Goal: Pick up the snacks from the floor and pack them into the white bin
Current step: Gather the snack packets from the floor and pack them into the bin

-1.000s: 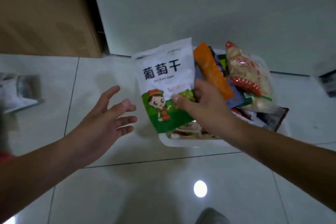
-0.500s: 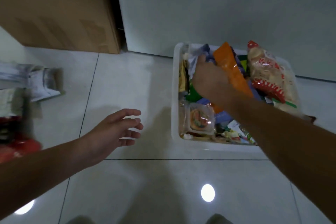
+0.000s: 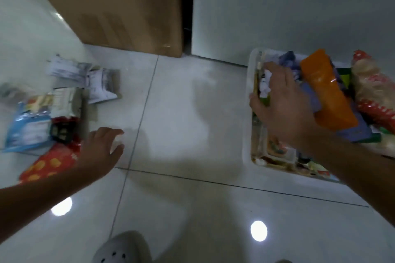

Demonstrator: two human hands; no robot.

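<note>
One more packet (image 3: 265,84) now sits upright inside the white bin (image 3: 248,134) at its left wall, with the right hand (image 3: 282,109) still curled on it. The left hand (image 3: 100,151), fingers spread and empty, has reached the floor snacks (image 3: 64,100) well left of the bin. Several remain.

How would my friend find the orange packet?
Find the white bin on the floor at the right. The orange packet stands slanted in it, just right of the right hand holding a white packet. It alone is plain bright orange.
</note>
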